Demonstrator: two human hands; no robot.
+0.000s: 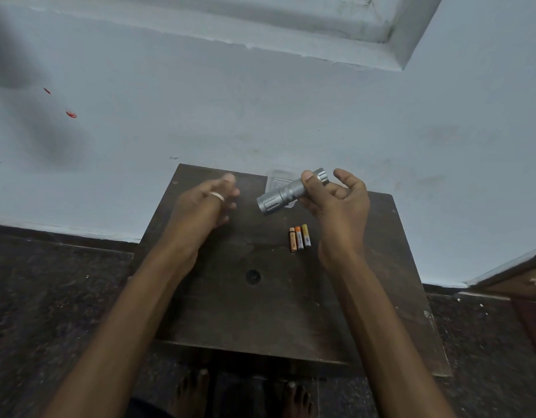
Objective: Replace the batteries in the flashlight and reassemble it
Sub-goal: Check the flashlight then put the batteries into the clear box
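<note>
My right hand holds a silver flashlight by its rear half, above the far part of a small dark wooden table. The wide head of the flashlight points down and to the left. My left hand hovers to the left of the flashlight, blurred, fingers loosely curled, a ring on one finger; whether it holds anything I cannot tell. Three small batteries with orange and yellow wraps lie side by side on the table below the flashlight.
A clear plastic packet lies at the table's far edge behind the flashlight. The tabletop has a round hole near its middle. A pale wall stands right behind the table; dark speckled floor surrounds it. My bare feet show below the near edge.
</note>
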